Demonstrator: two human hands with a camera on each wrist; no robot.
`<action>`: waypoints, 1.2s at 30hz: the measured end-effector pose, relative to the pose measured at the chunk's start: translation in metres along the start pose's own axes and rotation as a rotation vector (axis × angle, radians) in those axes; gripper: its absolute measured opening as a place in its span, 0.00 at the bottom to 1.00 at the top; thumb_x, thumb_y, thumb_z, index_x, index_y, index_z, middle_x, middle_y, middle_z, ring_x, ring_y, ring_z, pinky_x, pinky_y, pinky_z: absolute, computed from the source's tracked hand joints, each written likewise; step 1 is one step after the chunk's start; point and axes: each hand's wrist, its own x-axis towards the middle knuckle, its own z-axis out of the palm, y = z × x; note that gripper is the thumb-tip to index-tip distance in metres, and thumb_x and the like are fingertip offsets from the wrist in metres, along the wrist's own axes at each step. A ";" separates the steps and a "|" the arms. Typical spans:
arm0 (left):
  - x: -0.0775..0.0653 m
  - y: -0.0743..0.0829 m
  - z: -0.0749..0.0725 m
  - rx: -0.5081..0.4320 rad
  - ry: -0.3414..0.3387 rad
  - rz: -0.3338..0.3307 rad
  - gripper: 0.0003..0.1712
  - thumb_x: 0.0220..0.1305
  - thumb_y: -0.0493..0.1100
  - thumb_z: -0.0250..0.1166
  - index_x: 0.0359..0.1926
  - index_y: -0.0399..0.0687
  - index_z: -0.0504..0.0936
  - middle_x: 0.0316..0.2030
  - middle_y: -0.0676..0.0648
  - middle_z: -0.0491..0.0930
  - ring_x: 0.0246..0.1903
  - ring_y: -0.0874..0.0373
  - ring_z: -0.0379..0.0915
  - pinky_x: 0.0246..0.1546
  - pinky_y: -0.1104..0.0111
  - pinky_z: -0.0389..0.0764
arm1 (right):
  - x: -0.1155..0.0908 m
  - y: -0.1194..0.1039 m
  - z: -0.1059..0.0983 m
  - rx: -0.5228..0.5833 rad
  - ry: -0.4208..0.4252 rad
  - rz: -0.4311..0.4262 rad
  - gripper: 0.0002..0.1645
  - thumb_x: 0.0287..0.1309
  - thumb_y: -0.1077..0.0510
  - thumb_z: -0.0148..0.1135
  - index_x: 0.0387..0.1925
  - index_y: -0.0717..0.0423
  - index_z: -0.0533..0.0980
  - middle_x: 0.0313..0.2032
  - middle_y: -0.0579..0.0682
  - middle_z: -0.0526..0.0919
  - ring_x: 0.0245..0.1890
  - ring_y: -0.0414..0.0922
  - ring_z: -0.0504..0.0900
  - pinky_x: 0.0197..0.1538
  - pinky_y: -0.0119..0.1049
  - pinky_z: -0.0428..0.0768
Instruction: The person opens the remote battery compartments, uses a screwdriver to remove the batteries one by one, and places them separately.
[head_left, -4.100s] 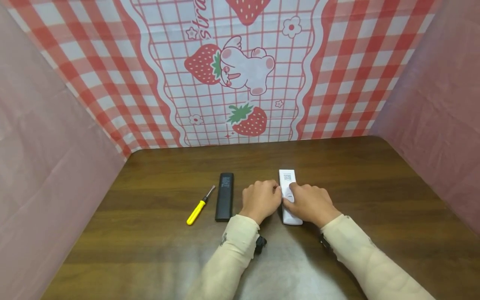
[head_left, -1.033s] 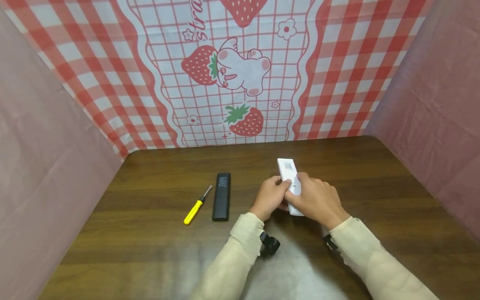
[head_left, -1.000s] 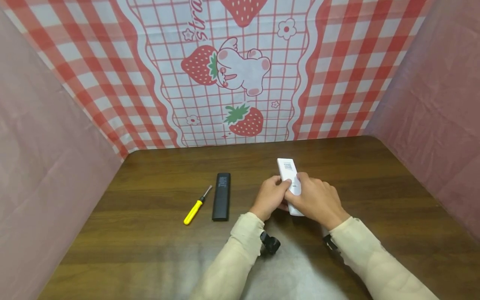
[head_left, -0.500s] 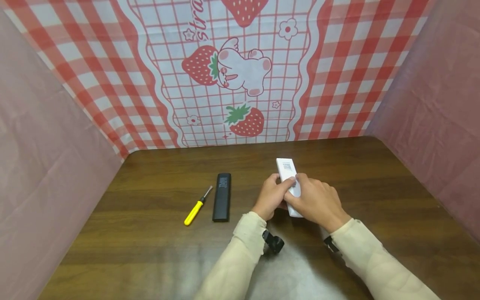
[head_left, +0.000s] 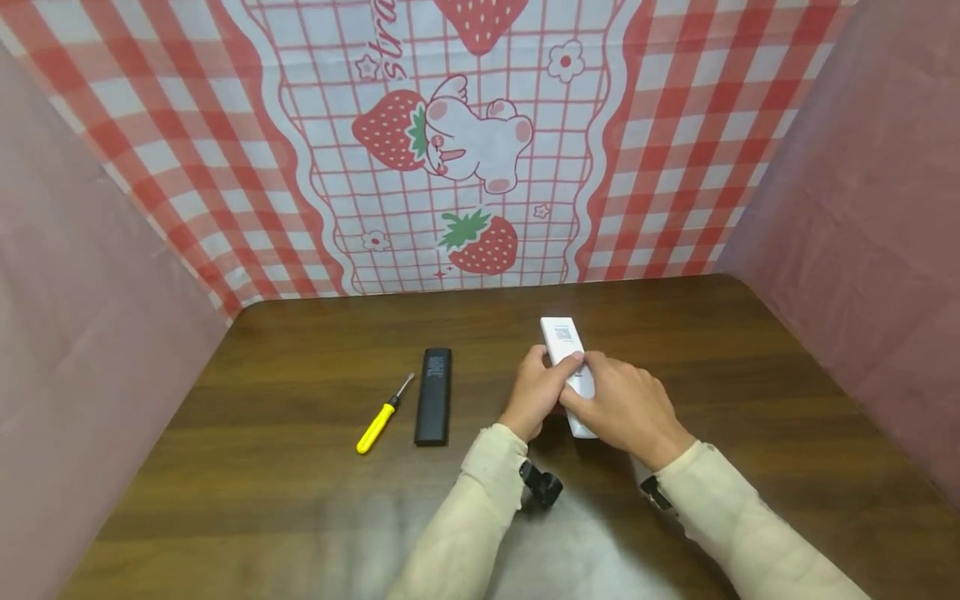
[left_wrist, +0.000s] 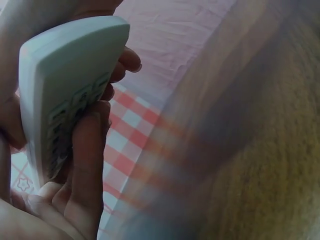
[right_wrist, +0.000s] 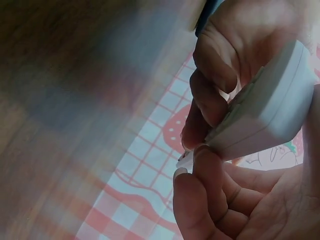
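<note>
A white remote control (head_left: 561, 337) is held by both hands above the table, its printed back facing up and its far end pointing away from me. My left hand (head_left: 531, 393) grips its left side, thumb across the back and fingers beneath. From the right, my right hand (head_left: 632, 408) grips it too, with the thumb on the back close to the left thumb. Rubber buttons on the underside of the remote control (left_wrist: 75, 65) show in the left wrist view, with fingers over some of them. Seen from the right wrist, the remote control (right_wrist: 270, 107) has its thick end nearest.
A long flat black object (head_left: 432, 400) with pale print lies on the brown wooden table (head_left: 300, 500), left of my hands. Beside it lies a screwdriver (head_left: 377, 427) with a yellow handle. A strawberry-print cloth (head_left: 480, 167) hangs behind, pink cloth on both sides.
Four seconds ago the remote control lay on the table; now both hands hold it raised. My left thumb has moved onto its back. Over the last half second the hands have barely moved.
</note>
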 end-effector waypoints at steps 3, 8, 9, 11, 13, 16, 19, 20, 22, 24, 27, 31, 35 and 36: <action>0.001 0.000 0.000 0.021 0.023 0.019 0.23 0.64 0.48 0.68 0.52 0.38 0.73 0.37 0.44 0.80 0.31 0.56 0.81 0.30 0.64 0.83 | -0.001 -0.001 0.001 -0.005 0.002 -0.005 0.30 0.59 0.39 0.65 0.48 0.60 0.78 0.28 0.51 0.81 0.21 0.46 0.76 0.23 0.45 0.74; 0.002 -0.002 -0.003 0.043 0.044 0.032 0.22 0.65 0.47 0.67 0.52 0.37 0.74 0.37 0.44 0.80 0.32 0.55 0.81 0.30 0.64 0.82 | -0.001 0.001 0.002 -0.010 0.005 -0.010 0.31 0.61 0.40 0.63 0.53 0.60 0.78 0.34 0.54 0.84 0.25 0.49 0.79 0.26 0.49 0.76; 0.002 -0.002 -0.003 0.048 0.051 0.033 0.22 0.65 0.47 0.67 0.52 0.37 0.74 0.37 0.45 0.80 0.31 0.55 0.81 0.30 0.65 0.81 | -0.002 0.001 0.002 -0.005 0.003 -0.007 0.31 0.62 0.40 0.62 0.54 0.60 0.78 0.36 0.55 0.84 0.26 0.50 0.80 0.26 0.50 0.76; 0.003 -0.002 -0.004 0.045 0.062 0.041 0.22 0.65 0.47 0.66 0.53 0.37 0.75 0.37 0.45 0.80 0.31 0.56 0.81 0.30 0.65 0.81 | -0.002 0.002 0.002 0.009 -0.003 0.005 0.32 0.64 0.40 0.60 0.56 0.61 0.77 0.39 0.57 0.85 0.29 0.52 0.82 0.29 0.53 0.78; 0.005 -0.003 -0.005 0.039 0.078 0.049 0.22 0.65 0.47 0.66 0.53 0.37 0.75 0.37 0.45 0.80 0.31 0.56 0.80 0.30 0.65 0.80 | -0.002 0.003 0.001 0.029 -0.021 0.024 0.34 0.67 0.38 0.57 0.58 0.62 0.76 0.42 0.60 0.85 0.32 0.54 0.84 0.32 0.55 0.78; 0.005 -0.003 -0.005 0.010 0.091 0.057 0.22 0.65 0.46 0.66 0.53 0.36 0.74 0.38 0.44 0.80 0.31 0.56 0.80 0.31 0.66 0.80 | -0.002 0.004 0.001 0.065 -0.058 0.063 0.37 0.70 0.36 0.52 0.61 0.64 0.73 0.44 0.62 0.85 0.35 0.56 0.84 0.35 0.57 0.78; 0.004 -0.002 -0.005 0.009 0.096 0.053 0.21 0.65 0.46 0.66 0.53 0.36 0.75 0.37 0.44 0.81 0.30 0.56 0.80 0.30 0.66 0.80 | -0.003 0.005 0.001 0.103 -0.082 0.105 0.39 0.71 0.34 0.48 0.63 0.64 0.71 0.45 0.63 0.85 0.36 0.56 0.84 0.37 0.57 0.78; 0.004 -0.001 -0.005 0.012 0.097 0.050 0.21 0.66 0.46 0.66 0.53 0.37 0.75 0.37 0.44 0.81 0.30 0.56 0.80 0.30 0.66 0.80 | -0.003 0.006 0.000 0.113 -0.085 0.116 0.39 0.72 0.34 0.47 0.64 0.64 0.71 0.45 0.64 0.84 0.37 0.57 0.84 0.38 0.57 0.77; 0.003 0.000 -0.004 0.023 0.106 0.047 0.21 0.66 0.46 0.65 0.54 0.38 0.75 0.37 0.45 0.81 0.30 0.56 0.80 0.30 0.66 0.80 | -0.003 0.006 -0.001 0.127 -0.082 0.127 0.39 0.73 0.34 0.44 0.64 0.63 0.72 0.46 0.64 0.84 0.38 0.58 0.83 0.39 0.58 0.77; 0.004 0.000 -0.004 0.037 0.117 0.045 0.21 0.66 0.46 0.65 0.54 0.38 0.75 0.37 0.45 0.80 0.30 0.56 0.80 0.31 0.66 0.80 | -0.003 0.006 -0.002 0.137 -0.076 0.129 0.39 0.74 0.35 0.42 0.63 0.63 0.72 0.47 0.66 0.84 0.39 0.59 0.83 0.39 0.59 0.77; 0.004 -0.001 -0.004 0.049 0.133 0.042 0.20 0.66 0.45 0.65 0.54 0.38 0.75 0.37 0.46 0.80 0.31 0.56 0.80 0.31 0.65 0.80 | -0.001 0.007 -0.002 0.135 -0.068 0.121 0.38 0.76 0.36 0.39 0.63 0.63 0.73 0.47 0.66 0.83 0.39 0.59 0.83 0.39 0.59 0.76; 0.004 -0.004 -0.005 0.084 0.152 0.045 0.20 0.66 0.45 0.66 0.54 0.38 0.75 0.38 0.46 0.80 0.32 0.56 0.80 0.34 0.65 0.80 | 0.000 0.007 0.001 0.136 -0.077 0.112 0.38 0.76 0.36 0.39 0.62 0.63 0.73 0.46 0.65 0.84 0.36 0.57 0.83 0.38 0.58 0.77; 0.003 -0.004 -0.005 0.110 0.162 0.049 0.20 0.65 0.45 0.66 0.53 0.39 0.76 0.38 0.46 0.80 0.33 0.56 0.79 0.34 0.65 0.80 | 0.002 0.008 0.004 0.156 -0.114 0.113 0.38 0.76 0.35 0.39 0.61 0.62 0.74 0.44 0.63 0.84 0.35 0.55 0.82 0.37 0.55 0.77; 0.002 -0.004 -0.004 0.113 0.163 0.051 0.20 0.65 0.45 0.66 0.52 0.39 0.76 0.38 0.46 0.80 0.33 0.56 0.79 0.34 0.65 0.80 | 0.003 0.008 0.005 0.172 -0.127 0.117 0.38 0.76 0.35 0.39 0.61 0.62 0.75 0.44 0.62 0.84 0.34 0.54 0.82 0.37 0.54 0.77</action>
